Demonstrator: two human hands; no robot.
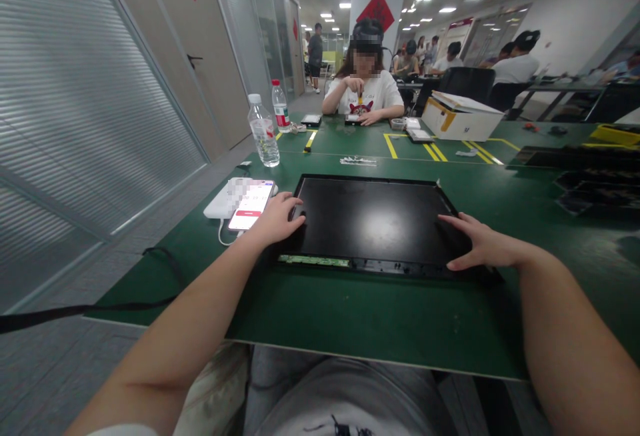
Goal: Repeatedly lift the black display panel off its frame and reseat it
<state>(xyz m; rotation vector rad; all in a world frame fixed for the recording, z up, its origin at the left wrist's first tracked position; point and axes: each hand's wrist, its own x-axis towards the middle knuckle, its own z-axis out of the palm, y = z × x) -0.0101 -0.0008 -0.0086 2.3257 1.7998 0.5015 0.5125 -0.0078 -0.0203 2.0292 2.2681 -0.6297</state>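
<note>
A flat black screen panel (373,219) lies on the green table (350,316) in front of me, with a strip of green circuit board showing along its near edge. My left hand (277,219) rests on the panel's left edge, fingers bent loosely over it. On the panel's near right corner lies my right hand (480,244), flat with its fingers stretched out. Neither hand holds anything.
A lit phone (251,205) lies on a white power bank (223,203) left of the panel. Two water bottles (263,131) stand further back. Across the table a person works on a small device. A white box (463,118) and dark panels (590,179) lie to the right.
</note>
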